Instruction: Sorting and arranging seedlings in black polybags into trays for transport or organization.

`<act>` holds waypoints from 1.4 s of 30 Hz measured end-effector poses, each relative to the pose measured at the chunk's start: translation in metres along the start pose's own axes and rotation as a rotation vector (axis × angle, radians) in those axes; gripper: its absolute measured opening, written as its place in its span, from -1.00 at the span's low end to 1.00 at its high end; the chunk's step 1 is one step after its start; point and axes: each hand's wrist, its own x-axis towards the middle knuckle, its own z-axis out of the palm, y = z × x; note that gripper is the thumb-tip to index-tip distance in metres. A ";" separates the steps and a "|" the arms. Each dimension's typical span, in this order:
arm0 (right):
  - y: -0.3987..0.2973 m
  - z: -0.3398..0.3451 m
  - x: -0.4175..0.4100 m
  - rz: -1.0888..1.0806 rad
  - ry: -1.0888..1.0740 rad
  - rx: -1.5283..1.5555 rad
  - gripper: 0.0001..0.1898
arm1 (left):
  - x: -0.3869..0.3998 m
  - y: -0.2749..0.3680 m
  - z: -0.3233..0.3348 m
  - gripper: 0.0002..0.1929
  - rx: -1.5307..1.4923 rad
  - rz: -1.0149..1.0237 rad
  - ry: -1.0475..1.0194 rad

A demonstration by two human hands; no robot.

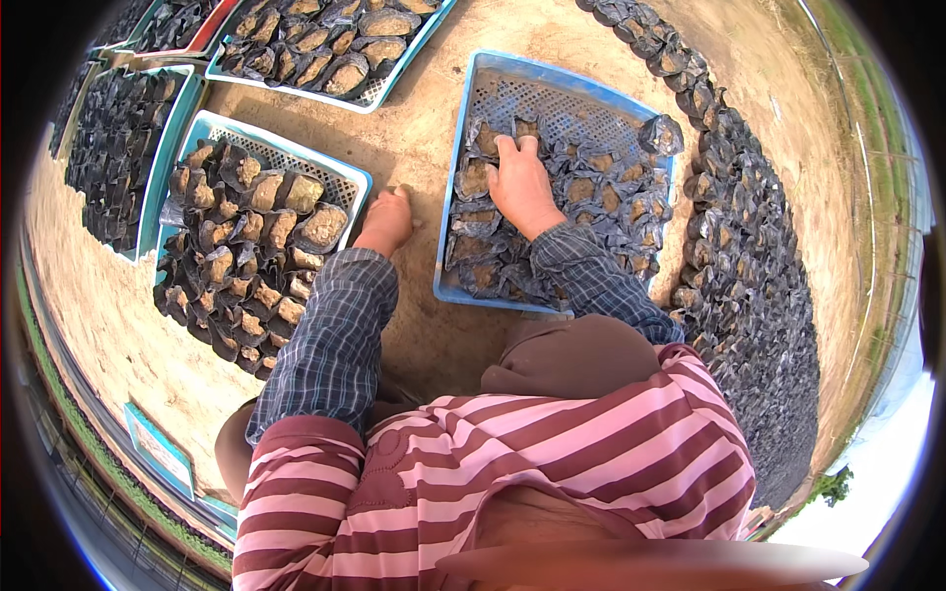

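My right hand (521, 181) reaches into a blue plastic crate (460, 214), its fingertips among black plastic nursery bags filled with soil (580, 188). Two fingers point at a bag (527, 128) in the row farthest from me; whether they grip one is hidden under the hand. My left hand (388, 218) is low, just right of a teal-and-white plastic crate (362, 185). Its fingers are curled and partly hidden, and I see no bag in it. Soil-filled black bags (251, 229) lie packed in that crate, several with soil bulging out on top.
More crates of filled bags (318, 52) stand at the upper left, one with a red rim (211, 26). A long curved block of standing bags (746, 295) flanks the right side. One bag (660, 135) sits on the blue crate's far right corner. Bare sandy ground (417, 118) separates the crates.
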 end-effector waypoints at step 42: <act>0.381 -0.148 0.067 0.394 0.506 -0.331 -0.81 | 0.008 0.002 0.010 -0.61 -0.017 0.143 0.129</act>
